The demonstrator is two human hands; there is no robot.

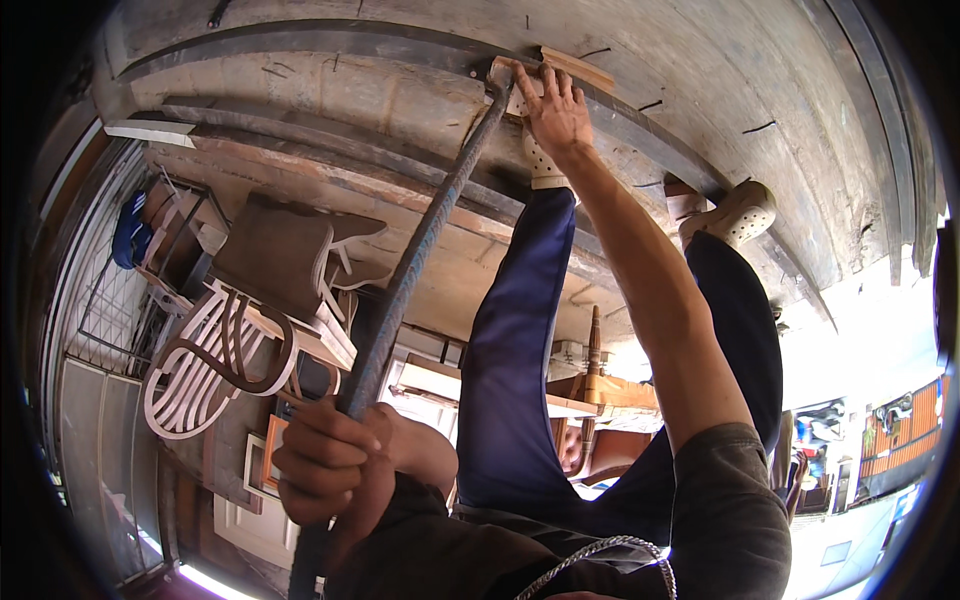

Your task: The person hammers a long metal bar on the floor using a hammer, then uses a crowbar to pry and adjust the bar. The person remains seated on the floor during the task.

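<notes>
My left hand point(325, 460) is closed around the lower part of a long, dark steel pry bar point(425, 235). The bar slants up and to the right, and its bent end meets a long dark timber beam point(350, 38) at the top. Beside that end, my right hand point(558, 112) has its fingers stretched out and spread over the beam's edge. Its fingertips are close to a small pale wood piece point(503, 72) at the bar's tip; whether they press on it I cannot tell. Another wood strip point(577, 70) lies just past the fingers.
My feet, in pale perforated clogs point(745, 215), stand by the beam on a concrete floor point(780, 110). More long timbers point(300, 130) lie parallel to it. Chairs point(215, 385) and other wooden furniture point(590, 395) stand around; dark metal lengths point(885, 130) lie at the right.
</notes>
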